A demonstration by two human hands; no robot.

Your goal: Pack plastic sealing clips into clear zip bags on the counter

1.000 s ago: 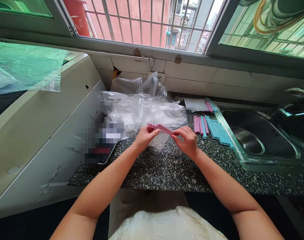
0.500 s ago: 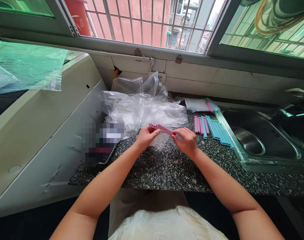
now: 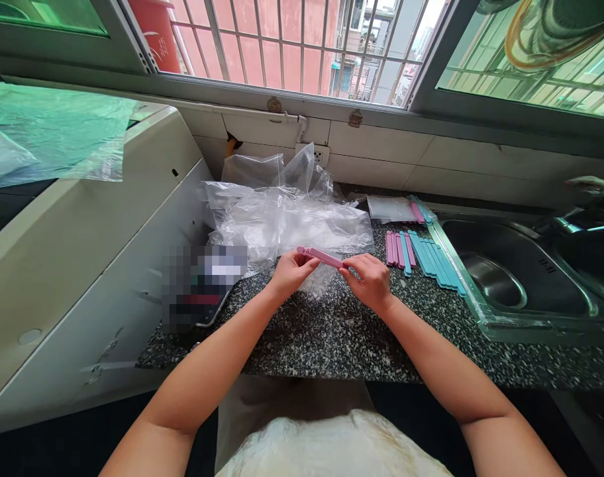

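Observation:
A pink bag sealing clip (image 3: 324, 256) is held level above the counter between my two hands. The fingers of my left hand (image 3: 292, 273) pinch its left, rounded end. At the other end, my right hand (image 3: 370, 279) grips the clip between thumb and fingers. The clip's two bars lie together. Several pink clips (image 3: 394, 249) and several blue clips (image 3: 434, 262) are laid in a row to the right of my right hand. Crumpled clear plastic bags (image 3: 287, 222) are heaped just behind my hands.
A sink (image 3: 520, 265) with a metal rim borders the clips on the right. A small clear packet (image 3: 391, 208) lies near the wall. On the left stand a blurred-out device (image 3: 205, 288) and a large white appliance side (image 3: 148, 232). The speckled countertop (image 3: 326, 344) ends near my body.
The clip's two bars, slightly apart before, now lie together as one piece. Both hands have stayed almost in place.

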